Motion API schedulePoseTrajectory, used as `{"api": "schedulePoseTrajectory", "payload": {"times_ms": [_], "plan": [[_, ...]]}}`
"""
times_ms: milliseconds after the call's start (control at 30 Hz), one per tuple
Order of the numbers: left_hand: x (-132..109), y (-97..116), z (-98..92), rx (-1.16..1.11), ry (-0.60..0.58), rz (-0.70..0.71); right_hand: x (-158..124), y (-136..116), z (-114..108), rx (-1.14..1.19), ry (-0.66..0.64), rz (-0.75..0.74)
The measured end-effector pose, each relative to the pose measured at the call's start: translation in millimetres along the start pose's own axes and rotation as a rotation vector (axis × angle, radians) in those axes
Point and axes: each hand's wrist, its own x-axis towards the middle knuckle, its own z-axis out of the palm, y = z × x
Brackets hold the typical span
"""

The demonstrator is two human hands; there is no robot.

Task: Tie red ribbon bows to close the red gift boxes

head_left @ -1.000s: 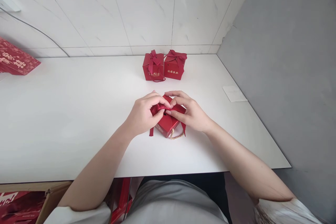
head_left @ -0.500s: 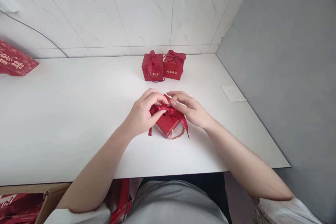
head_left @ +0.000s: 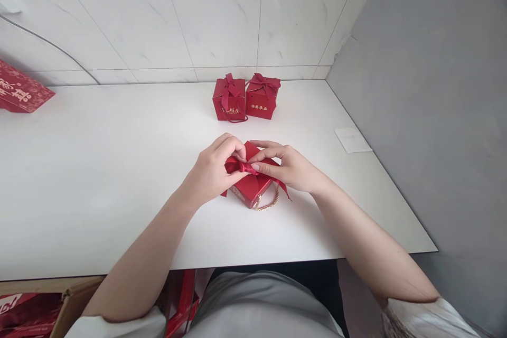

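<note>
A red gift box (head_left: 250, 189) rests on the white table in front of me, with a twisted gold cord handle (head_left: 269, 204) at its near right side. Over its top runs a shiny red ribbon (head_left: 249, 168), gathered into a bow or knot, its tail hanging past the right side. My left hand (head_left: 216, 169) pinches the ribbon's left loop between thumb and fingers. From the right, my right hand (head_left: 287, 168) closes thumb and forefinger on the ribbon by the knot. Fingers cover part of the bow.
Two red boxes with ribbon bows, one (head_left: 229, 97) beside the other (head_left: 260, 100), stand near the tiled wall. A white paper (head_left: 352, 140) lies by the right edge. A red printed package (head_left: 24, 90) is at far left. Below the table sits an open carton (head_left: 75, 301) holding red packaging.
My right hand has shifted slightly left, its thumb and forefinger now on the ribbon by the knot. The left hand still pinches the loop, and the ribbon's right tail has swung outward.
</note>
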Motion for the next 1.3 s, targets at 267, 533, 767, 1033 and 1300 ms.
{"api": "schedulePoseTrajectory", "payload": {"times_ms": [267, 533, 767, 1033, 1300], "plan": [[-0.9, -1.4, -1.9, 0.027, -0.061, -0.05, 3.8, 0.9, -2.2, -0.007, -0.005, 0.012], [2.2, 11.1, -18.9, 0.035, -0.19, -0.199, -1.6, 0.9, 2.2, -0.037, 0.054, 0.032], [3.1, 0.9, -20.8, -0.045, -0.167, -0.352, -4.0, 2.0, 4.8, -0.023, 0.068, 0.031], [2.3, -1.4, -16.5, -0.117, -0.251, -0.438, -5.3, -2.0, 6.2, -0.075, 0.084, 0.015], [3.7, -2.4, -24.5, -0.158, -0.309, -0.398, -6.8, -3.9, 6.3, 0.031, 0.148, 0.082]]}}
